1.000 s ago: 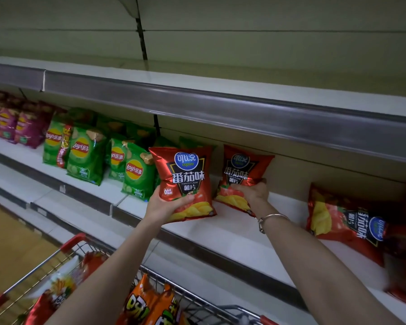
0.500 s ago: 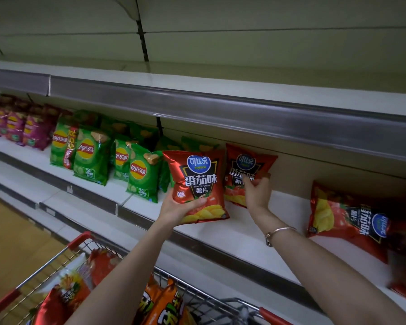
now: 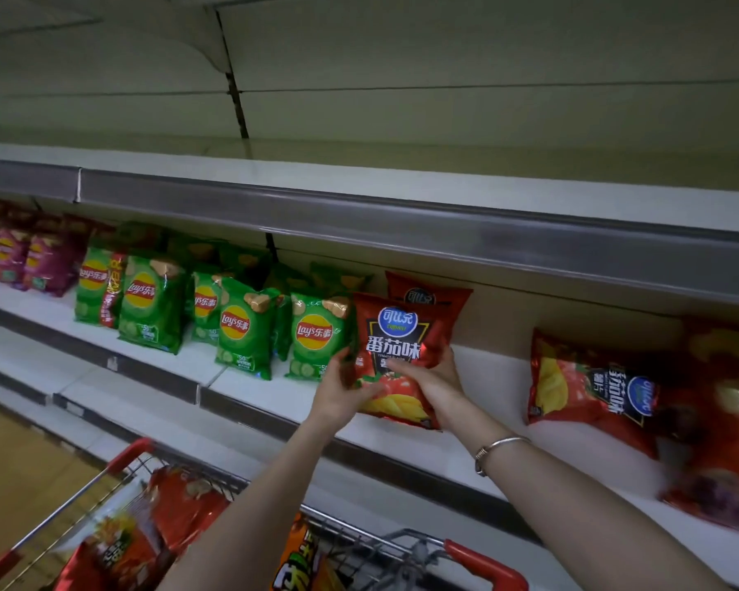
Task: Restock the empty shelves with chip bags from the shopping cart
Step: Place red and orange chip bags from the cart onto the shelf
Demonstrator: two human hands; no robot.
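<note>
Store shelf, center frame: holding red tomato chip bag upright at front, just right of green Lay's bags. Gripping its lower sides w/ left hand & right hand, fingers curled round it.

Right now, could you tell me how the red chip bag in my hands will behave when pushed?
The red chip bag looks puffed, so probably light and crushable. Its glossy film may slide on the shelf. Upright, it could tip.

Dim light; pale back panel; tan floor, possibly wood.
</note>
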